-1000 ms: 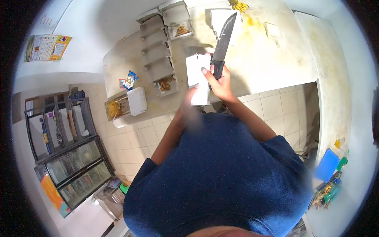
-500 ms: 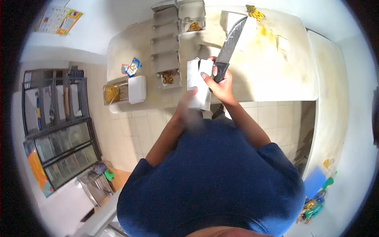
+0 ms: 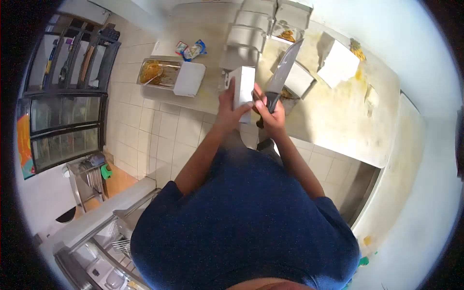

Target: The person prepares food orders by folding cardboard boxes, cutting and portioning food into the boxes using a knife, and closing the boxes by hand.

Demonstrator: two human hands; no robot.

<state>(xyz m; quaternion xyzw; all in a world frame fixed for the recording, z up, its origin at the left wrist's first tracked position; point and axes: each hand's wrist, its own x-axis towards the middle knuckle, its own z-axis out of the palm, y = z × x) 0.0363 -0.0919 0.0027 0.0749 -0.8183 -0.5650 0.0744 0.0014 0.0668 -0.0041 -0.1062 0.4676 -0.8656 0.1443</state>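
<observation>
Now, my left hand (image 3: 227, 112) has the white carton (image 3: 244, 89) in its grasp, fingers up the far-left side, thumb across near its lower end; my right hand (image 3: 273, 117) is clenched round the handle of the big knife (image 3: 286, 67); so the carton sits straight ahead of my body, up at the near edge of the table (image 3: 333, 118), left of the knife grip; the left hand is the nearer one, right on it, the right hand's fingertips just beside its right side, though whether they touch I cannot tell; the carton's long axis runs away from me, nearly straight, narrow face up; the knife's leans off to the right, tip pointing away towards the open boxes (image 3: 293, 14), blade crossing above another box (image 3: 303, 76); carton and blade, then, spread apart like a narrow V!
</observation>
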